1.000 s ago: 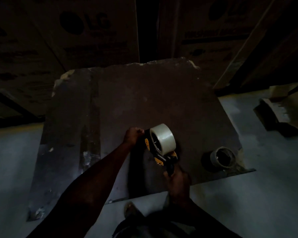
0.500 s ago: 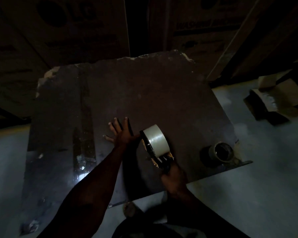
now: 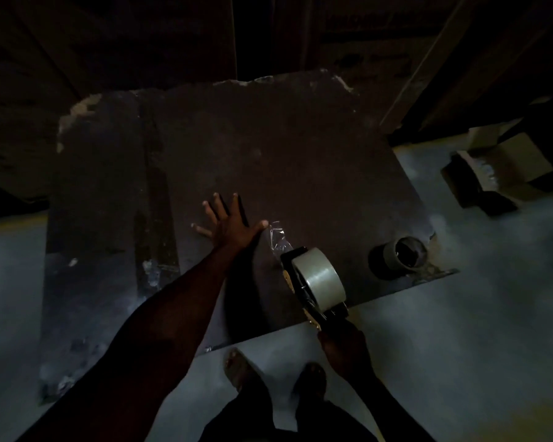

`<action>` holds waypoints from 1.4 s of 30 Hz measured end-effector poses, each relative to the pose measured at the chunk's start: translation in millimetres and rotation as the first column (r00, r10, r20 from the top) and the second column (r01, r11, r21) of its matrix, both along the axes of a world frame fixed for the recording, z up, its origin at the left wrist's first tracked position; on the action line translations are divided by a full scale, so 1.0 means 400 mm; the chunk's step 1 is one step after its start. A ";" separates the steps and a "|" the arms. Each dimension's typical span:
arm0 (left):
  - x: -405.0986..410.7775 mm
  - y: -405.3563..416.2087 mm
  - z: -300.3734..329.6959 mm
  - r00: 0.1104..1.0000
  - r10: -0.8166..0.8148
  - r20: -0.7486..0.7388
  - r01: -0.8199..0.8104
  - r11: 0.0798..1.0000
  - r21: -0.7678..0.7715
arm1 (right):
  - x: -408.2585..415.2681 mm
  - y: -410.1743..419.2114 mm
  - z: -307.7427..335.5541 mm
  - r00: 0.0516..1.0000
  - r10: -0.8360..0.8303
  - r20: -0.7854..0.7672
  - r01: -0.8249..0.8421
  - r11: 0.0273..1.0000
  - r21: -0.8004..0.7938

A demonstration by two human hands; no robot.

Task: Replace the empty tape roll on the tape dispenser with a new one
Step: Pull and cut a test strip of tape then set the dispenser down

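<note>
A full roll of clear tape [image 3: 320,279] sits on the black and yellow tape dispenser [image 3: 302,291]. My right hand [image 3: 344,346] grips the dispenser's handle near the front edge of the dark cardboard sheet [image 3: 300,161]. A strip of clear tape [image 3: 278,239] stretches from the dispenser's mouth to my left hand [image 3: 229,224], which lies flat on the sheet with fingers spread, thumb on the strip's end. The empty tape core [image 3: 404,255] stands on the sheet at the right.
The cardboard sheet lies on a pale grey floor [image 3: 460,346]. Large cardboard boxes [image 3: 109,43] stand in the dark behind it. A small open box [image 3: 498,170] lies at the right. My feet [image 3: 240,368] stand at the sheet's front edge.
My left hand let go of the dispenser's front and went flat on the sheet. My right hand has drawn the dispenser back toward me, pulling out a strip of tape.
</note>
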State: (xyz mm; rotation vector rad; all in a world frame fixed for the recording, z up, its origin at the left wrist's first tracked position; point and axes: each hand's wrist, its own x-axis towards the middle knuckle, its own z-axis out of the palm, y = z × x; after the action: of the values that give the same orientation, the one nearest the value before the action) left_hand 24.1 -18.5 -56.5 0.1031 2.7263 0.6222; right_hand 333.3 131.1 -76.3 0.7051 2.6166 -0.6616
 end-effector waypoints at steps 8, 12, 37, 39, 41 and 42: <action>0.193 -0.009 -0.058 0.523 -0.824 -0.218 0.787 0.565 -0.248 | -0.037 -0.010 0.117 0.954 -0.301 -0.006 0.293 0.932 -0.215; 0.196 -0.005 -0.039 0.544 -0.836 -0.074 0.783 0.537 -0.313 | -0.031 -0.005 0.118 0.942 -0.336 -0.019 0.319 0.908 -0.270; 0.432 0.044 -0.038 0.464 -0.885 -0.040 0.785 0.432 -0.445 | 0.293 0.042 0.130 0.944 -0.329 0.033 0.326 0.910 -0.255; 0.436 0.045 -0.045 0.455 -0.889 -0.055 0.786 0.430 -0.444 | 0.291 0.042 0.110 0.952 -0.304 0.038 0.305 0.923 -0.234; 0.437 0.045 -0.043 0.458 -0.887 -0.056 0.786 0.433 -0.442 | 0.286 0.040 0.094 0.956 -0.290 0.044 0.293 0.932 -0.216; 0.436 0.045 -0.042 0.461 -0.886 -0.059 0.785 0.437 -0.439 | 0.284 0.039 0.085 0.952 -0.303 0.045 0.306 0.927 -0.218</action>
State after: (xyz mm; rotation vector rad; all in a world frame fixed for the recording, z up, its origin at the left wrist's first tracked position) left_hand 198.4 -0.3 -73.5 1.4897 2.4723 -0.2290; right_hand 446.9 146.6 -42.1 1.0499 2.3912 -1.0188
